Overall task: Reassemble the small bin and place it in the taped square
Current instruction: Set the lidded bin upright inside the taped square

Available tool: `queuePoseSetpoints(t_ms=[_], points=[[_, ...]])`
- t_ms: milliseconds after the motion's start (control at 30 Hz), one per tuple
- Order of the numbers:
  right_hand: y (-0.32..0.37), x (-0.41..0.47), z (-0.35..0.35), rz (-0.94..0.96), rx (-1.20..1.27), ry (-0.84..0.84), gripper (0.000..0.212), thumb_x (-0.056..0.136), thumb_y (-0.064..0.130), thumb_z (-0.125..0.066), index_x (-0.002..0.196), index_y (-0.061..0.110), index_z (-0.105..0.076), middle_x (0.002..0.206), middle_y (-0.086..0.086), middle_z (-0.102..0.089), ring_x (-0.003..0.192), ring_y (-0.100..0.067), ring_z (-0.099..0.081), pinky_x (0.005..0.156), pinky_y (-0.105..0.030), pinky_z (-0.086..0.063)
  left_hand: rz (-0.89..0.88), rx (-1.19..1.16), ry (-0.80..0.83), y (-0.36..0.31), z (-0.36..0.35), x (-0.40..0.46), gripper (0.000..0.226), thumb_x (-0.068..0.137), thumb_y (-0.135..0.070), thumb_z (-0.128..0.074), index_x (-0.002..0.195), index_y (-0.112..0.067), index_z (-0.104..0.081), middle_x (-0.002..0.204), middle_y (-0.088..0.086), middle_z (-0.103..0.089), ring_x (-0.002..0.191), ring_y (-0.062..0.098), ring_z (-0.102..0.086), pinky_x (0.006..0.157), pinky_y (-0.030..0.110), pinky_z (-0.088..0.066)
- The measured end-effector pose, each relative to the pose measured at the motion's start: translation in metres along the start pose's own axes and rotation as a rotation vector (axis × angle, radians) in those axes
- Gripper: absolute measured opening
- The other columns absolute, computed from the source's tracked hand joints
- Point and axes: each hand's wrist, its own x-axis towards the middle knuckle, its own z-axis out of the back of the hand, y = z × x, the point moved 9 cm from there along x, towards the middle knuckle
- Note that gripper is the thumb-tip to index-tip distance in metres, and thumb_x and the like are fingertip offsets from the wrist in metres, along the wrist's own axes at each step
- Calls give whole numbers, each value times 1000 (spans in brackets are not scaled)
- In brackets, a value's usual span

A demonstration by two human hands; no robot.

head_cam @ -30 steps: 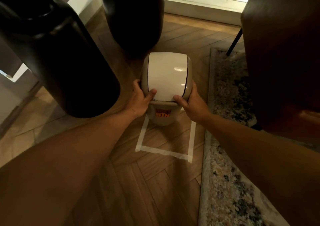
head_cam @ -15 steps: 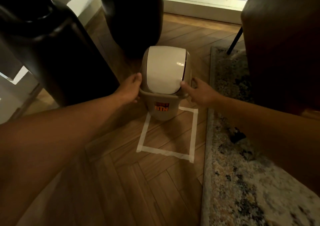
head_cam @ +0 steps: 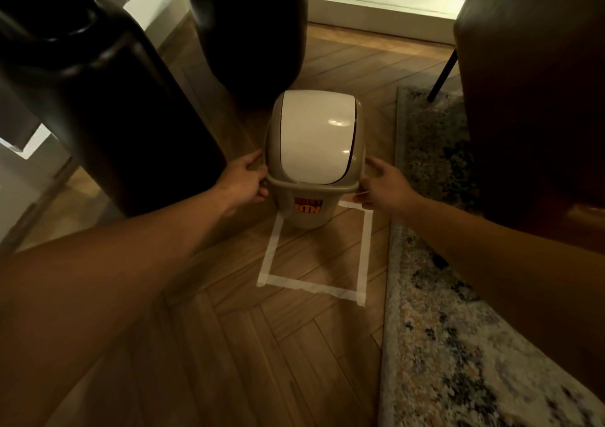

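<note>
The small beige bin stands upright with its domed lid on, a white swing flap closed on top and an orange label on the front. Its base covers the far edge of the white taped square on the wooden floor. My left hand grips the lid's rim on the left side. My right hand is at the rim on the right, fingertips touching it. Most of the square lies bare in front of the bin.
Two large dark vases, one at the left and one behind the bin, stand close by. A patterned rug borders the square on the right. A dark chair stands on the rug at the right.
My thumbs have come off the white flap and both hands have slid down to the lid's rim at the sides. The bin stays at the far edge of the square.
</note>
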Motion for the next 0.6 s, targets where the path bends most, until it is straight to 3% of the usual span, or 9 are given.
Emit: queuePoseSetpoints(t_ms=[200,433,600], points=[[-17,-17,10,-55,-31,-39,58,104,7,-55,157,22,-35,91,-7,-73,74,-26,-69,62,-34,-54,-25,28,69,2,-11,-27,62,103,-19,-53,157,-35,-28,94,9,-70,73,16,-69,59,24,-57],[-49,-45,22,-87,-39,-53,58,101,8,-60,153,19,-39,97,-9,-73,58,-16,-71,65,-38,-58,-23,-18,123,6,-24,-60,59,103,-11,-53,156,-24,-34,88,11,-68,67,18,-64,58,28,-55],[-57,-72,33,-65,-28,-53,50,102,6,-59,149,16,-46,92,-10,-73,52,-11,-70,59,-33,-60,-25,94,150,17,-25,-82,56,103,-10,-52,156,-15,-34,87,9,-69,67,18,-64,57,28,-55]])
